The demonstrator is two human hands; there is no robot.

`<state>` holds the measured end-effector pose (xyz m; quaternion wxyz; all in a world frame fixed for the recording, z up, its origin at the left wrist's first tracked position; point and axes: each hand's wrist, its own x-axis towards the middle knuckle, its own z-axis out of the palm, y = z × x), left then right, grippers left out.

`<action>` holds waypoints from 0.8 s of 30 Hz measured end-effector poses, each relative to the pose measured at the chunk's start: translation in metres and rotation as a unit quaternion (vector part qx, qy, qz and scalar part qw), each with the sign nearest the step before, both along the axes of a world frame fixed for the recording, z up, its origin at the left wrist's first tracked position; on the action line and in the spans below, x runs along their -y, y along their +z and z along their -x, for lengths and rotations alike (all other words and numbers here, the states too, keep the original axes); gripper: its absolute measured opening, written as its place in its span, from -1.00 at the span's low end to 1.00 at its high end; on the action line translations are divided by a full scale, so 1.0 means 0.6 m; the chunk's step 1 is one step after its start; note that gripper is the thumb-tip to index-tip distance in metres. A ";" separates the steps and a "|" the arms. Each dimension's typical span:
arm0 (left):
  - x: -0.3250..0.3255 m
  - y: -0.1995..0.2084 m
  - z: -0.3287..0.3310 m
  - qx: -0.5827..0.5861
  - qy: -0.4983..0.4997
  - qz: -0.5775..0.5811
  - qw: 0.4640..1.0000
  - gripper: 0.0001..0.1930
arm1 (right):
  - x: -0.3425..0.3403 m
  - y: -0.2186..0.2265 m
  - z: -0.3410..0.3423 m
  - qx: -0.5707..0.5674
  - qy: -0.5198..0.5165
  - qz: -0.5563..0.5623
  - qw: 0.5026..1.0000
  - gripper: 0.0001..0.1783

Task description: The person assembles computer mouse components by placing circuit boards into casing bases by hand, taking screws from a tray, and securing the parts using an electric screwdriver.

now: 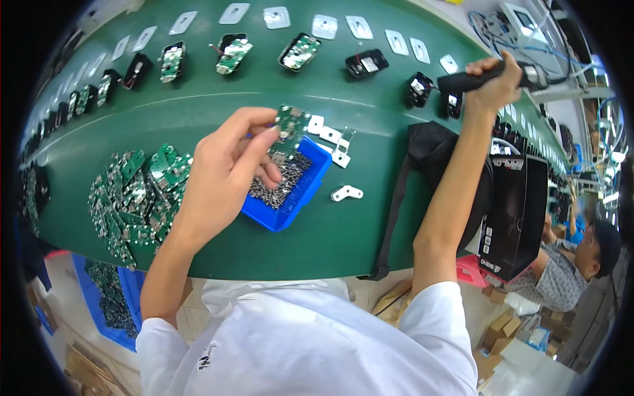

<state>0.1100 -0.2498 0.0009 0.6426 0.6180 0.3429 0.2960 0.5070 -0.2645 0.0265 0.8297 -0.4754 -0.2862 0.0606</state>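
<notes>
Between the thumb and fingers of my left hand [234, 158] is a green circuit board [291, 125], raised above a blue bin [318, 170] full of small metal screws [281, 188]. My right hand [495, 84] is wrapped round a black power screwdriver [460, 81], its front end pointing left toward a small black housing [419, 90] at the far right of the green table. Another black housing [452, 104] sits just below the tool. To the left of my left hand lies a heap of green circuit boards [132, 198].
Black housings, several with boards such as this one [300, 53], curve along the table [264, 254] behind pale plates [325, 26]. White brackets [332, 136] lie beside the bin. A black bag [429, 148] and black box [518, 211] stand right, near a seated person [561, 270]. A blue crate [86, 290] sits lower left.
</notes>
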 end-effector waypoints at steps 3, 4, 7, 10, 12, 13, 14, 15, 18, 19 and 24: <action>-0.037 0.023 -0.015 0.001 -0.037 -0.003 0.999 -0.81 | 0.026 0.071 0.035 0.065 0.109 -0.052 0.991 -0.78; -0.051 0.028 -0.033 0.004 -0.048 -0.027 0.998 -0.78 | 0.047 0.097 0.047 0.090 0.143 -0.062 0.984 -0.78; -0.102 0.034 -0.095 -0.022 -0.061 -0.095 0.993 -0.73 | 0.078 0.142 0.100 0.156 0.216 -0.115 0.957 -0.76; -0.150 0.026 -0.152 -0.059 -0.091 -0.154 0.982 -0.71 | 0.112 0.148 0.114 0.206 0.218 -0.151 0.942 -0.74; -0.173 0.015 -0.191 -0.087 -0.098 -0.189 0.973 -0.70 | 0.147 0.152 0.088 0.214 0.194 -0.155 0.945 -0.74; -0.179 0.009 -0.208 -0.100 -0.102 -0.207 0.968 -0.69 | 0.161 0.148 0.076 0.218 0.182 -0.156 0.946 -0.74; -0.185 0.006 -0.223 -0.103 -0.110 -0.211 0.966 -0.69 | 0.168 0.153 0.074 0.222 0.170 -0.159 0.947 -0.74; -0.191 0.003 -0.235 -0.123 -0.118 -0.212 0.962 -0.69 | 0.176 0.145 0.081 0.227 0.159 -0.162 0.947 -0.74; -0.201 -0.001 -0.260 -0.179 -0.126 -0.211 0.952 -0.69 | 0.194 0.152 0.100 0.244 0.139 -0.169 0.945 -0.72; -0.206 -0.006 -0.267 -0.179 -0.129 -0.214 0.952 -0.69 | 0.197 0.156 0.093 0.251 0.134 -0.170 0.944 -0.71; -0.225 -0.018 -0.277 -0.210 -0.108 -0.215 0.948 -0.70 | 0.175 0.168 0.125 0.284 0.120 -0.177 0.935 -0.65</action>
